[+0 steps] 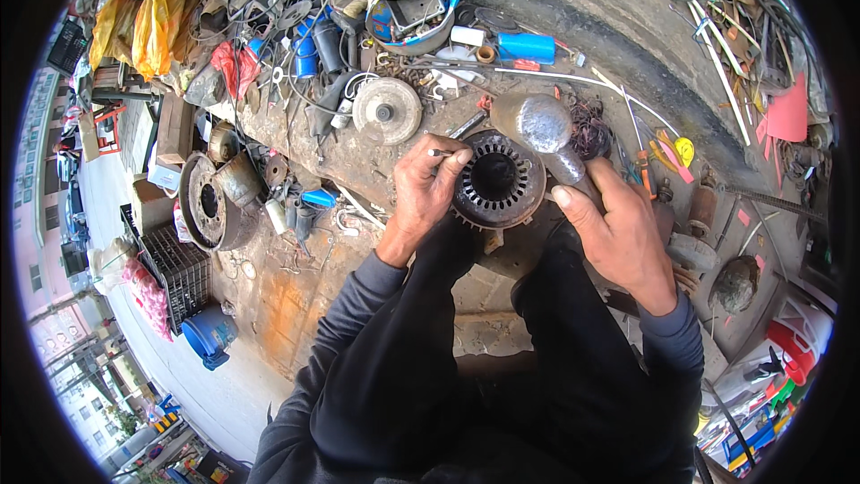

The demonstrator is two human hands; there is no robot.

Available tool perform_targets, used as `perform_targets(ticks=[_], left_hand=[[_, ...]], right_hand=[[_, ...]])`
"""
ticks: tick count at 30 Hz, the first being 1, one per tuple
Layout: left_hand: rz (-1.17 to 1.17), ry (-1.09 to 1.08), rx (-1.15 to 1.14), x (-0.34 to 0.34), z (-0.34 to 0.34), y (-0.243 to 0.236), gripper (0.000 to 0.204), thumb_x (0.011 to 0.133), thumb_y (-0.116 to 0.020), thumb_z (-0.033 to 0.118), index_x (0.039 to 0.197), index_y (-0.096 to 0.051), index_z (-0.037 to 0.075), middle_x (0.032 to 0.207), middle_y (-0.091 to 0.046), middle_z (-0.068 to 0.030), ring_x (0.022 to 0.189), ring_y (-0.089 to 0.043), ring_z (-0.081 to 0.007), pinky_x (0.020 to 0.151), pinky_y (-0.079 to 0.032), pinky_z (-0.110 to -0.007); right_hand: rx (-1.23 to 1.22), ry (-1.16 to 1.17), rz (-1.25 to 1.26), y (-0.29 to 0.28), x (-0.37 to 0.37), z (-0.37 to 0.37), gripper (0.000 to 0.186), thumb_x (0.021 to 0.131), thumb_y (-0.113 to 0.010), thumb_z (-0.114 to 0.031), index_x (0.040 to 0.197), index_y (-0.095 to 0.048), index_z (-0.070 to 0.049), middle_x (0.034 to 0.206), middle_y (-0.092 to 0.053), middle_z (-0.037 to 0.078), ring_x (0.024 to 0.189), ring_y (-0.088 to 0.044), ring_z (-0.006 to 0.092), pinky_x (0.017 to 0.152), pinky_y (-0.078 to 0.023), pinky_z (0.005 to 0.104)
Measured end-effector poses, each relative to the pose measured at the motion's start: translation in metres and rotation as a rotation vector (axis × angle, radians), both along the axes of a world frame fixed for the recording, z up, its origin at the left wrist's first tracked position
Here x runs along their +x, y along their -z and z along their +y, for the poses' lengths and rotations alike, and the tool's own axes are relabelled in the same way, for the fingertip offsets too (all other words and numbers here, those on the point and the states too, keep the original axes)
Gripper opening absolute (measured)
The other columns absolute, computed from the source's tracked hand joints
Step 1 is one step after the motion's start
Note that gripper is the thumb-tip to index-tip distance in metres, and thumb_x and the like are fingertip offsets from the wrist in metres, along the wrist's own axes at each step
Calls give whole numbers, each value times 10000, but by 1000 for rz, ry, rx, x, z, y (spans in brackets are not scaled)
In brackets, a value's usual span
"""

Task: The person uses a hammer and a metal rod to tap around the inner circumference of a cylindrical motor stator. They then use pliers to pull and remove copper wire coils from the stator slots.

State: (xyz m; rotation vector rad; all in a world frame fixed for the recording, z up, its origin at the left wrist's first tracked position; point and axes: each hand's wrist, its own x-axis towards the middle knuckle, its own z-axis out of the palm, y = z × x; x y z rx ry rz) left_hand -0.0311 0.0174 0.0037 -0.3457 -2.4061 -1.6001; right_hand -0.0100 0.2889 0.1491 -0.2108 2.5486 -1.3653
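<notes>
A motor stator (pixel 465 203), a dark metal ring with slots round its bore, stands between my knees. My left hand (pixel 419 186) is at its left rim, with thumb and fingers pinched on a thin metal rod (pixel 436 153); most of the rod is hidden by the fingers, so I cannot tell what sort of tool it is. In my right hand (pixel 630 237) is a hammer (pixel 543 123), its worn metal head raised over the stator's upper right edge. My fingers wrap round the hammer's handle.
Beyond the stator lies a round metal disc with a hub (pixel 386 111). Scrap surrounds me: blue cylinders (pixel 526 47), a metal basin (pixel 416 36), a yellow bag (pixel 161 27) and white strips (pixel 717 40). At left are a rusty wheel-like drum (pixel 199 215), a black crate (pixel 176 273) and a blue bucket (pixel 208 334).
</notes>
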Motion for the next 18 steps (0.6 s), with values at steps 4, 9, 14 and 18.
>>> perform_targets(ticks=[4,9,14,18], left_hand=[[4,-19,-48,3,-2,1,73,975,-804,57,979,-760,-2,936,-754,-119,816,-726,-243,733,-565,-342],[-22,-39,-54,6,-2,2,76,958,-812,67,953,-759,13,905,-739,-97,804,-708,-258,738,-563,-356],[60,56,-261,6,-3,18,115,903,-827,73,977,-750,29,1006,-729,-104,944,-669,-332,837,-552,-421],[-146,50,-39,10,-3,42,165,893,-828,76,1026,-748,19,1136,-722,-129,1097,-669,-358,931,-558,-453]], right_hand=[[6,-12,-11,-2,1,0,332,1064,-714,-290,1011,-584,10,797,-650,264,750,-666,510,646,-486,525],[-4,-8,-23,-1,2,-1,328,1061,-719,-296,1014,-590,3,794,-653,265,748,-670,517,637,-485,533],[-23,-40,81,-6,3,-6,337,1057,-727,-315,1010,-596,-8,768,-652,250,725,-674,508,630,-493,535],[-36,-114,165,-28,9,-9,351,1029,-771,-330,1008,-595,-27,726,-653,201,612,-694,424,542,-494,504]])
